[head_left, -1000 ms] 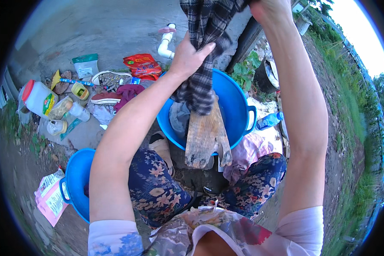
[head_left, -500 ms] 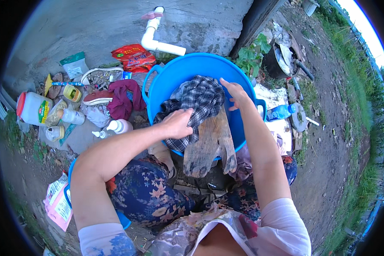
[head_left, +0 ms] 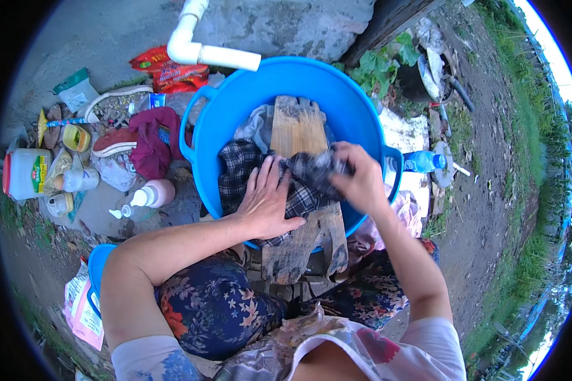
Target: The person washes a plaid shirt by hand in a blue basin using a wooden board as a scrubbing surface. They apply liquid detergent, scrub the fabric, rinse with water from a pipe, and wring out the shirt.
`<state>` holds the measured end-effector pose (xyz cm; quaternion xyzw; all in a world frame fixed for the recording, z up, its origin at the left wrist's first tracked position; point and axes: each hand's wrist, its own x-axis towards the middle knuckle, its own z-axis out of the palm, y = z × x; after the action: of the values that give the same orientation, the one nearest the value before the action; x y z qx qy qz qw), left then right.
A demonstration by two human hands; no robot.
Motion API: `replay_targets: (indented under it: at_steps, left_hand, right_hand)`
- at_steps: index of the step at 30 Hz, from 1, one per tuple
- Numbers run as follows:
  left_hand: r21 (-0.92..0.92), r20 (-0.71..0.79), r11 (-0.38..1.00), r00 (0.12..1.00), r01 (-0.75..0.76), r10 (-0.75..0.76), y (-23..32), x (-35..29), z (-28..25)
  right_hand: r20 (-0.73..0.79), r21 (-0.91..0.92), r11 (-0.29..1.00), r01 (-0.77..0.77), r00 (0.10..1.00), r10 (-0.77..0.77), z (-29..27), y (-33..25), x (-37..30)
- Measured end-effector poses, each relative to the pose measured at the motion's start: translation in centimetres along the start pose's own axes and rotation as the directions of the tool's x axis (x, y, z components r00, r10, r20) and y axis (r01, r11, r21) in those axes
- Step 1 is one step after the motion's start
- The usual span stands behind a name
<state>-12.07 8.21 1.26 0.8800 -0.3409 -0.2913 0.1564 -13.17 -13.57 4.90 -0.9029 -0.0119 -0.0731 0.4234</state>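
A dark plaid garment (head_left: 238, 171) lies across a worn wooden washboard (head_left: 299, 130), which leans inside a big blue basin (head_left: 225, 105). My left hand (head_left: 264, 200) rests flat on the cloth at the board's left edge, fingers stretched out. On the right, my right hand (head_left: 359, 178) is closed round a bunched part of the garment and is blurred by motion. Behind the board's upper left shows some grey cloth (head_left: 257, 124). The board's lower end sticks out over the near rim, between my knees.
White pipe (head_left: 229, 57) ends above the far rim. Left of the basin are a pump bottle (head_left: 156, 192), maroon cloth (head_left: 152, 143), a red-lidded jar (head_left: 28, 173) and a red bag (head_left: 175, 73). To the right lies a blue bottle (head_left: 421, 161).
My right hand, open beside the cloth before, has closed on the garment. My left hand has gone from gripping to lying flat. The garment sits lower, baring the board's top.
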Motion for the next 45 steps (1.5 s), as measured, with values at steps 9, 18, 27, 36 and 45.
replay_targets:
  at_steps: [9, 18, 27, 36, 45]
  left_hand:
    - [-0.052, -0.013, 0.993, 0.994, -0.108, 0.107, 0.6, 2.1, -0.6]
    - [-0.111, 0.063, 0.986, 0.989, -0.126, 0.134, 0.0, 1.6, -0.4]
    - [-0.187, -0.049, 0.98, 0.997, -0.069, 0.06, -0.3, 1.5, 0.3]
    - [-0.066, -0.026, 0.991, 0.993, -0.115, 0.113, 1.5, 2.2, -0.5]
    - [-0.128, 0.023, 0.99, 0.997, -0.064, 0.068, 0.2, 1.7, 0.0]
  right_hand:
    - [-0.168, -0.427, 0.839, -0.338, 0.941, 0.294, 7.1, 5.9, 7.8]
    - [0.163, -0.201, 0.964, 0.173, 0.976, -0.142, 7.1, 0.7, -1.4]
    - [0.159, -0.011, 0.977, -0.214, 0.964, 0.213, 4.7, 6.5, 3.8]
    - [-0.217, -0.373, 0.865, -0.336, 0.938, 0.271, 8.0, 6.7, 8.5]
    - [0.144, -0.236, 0.963, 0.129, 0.985, -0.097, 6.3, 0.3, 0.3]
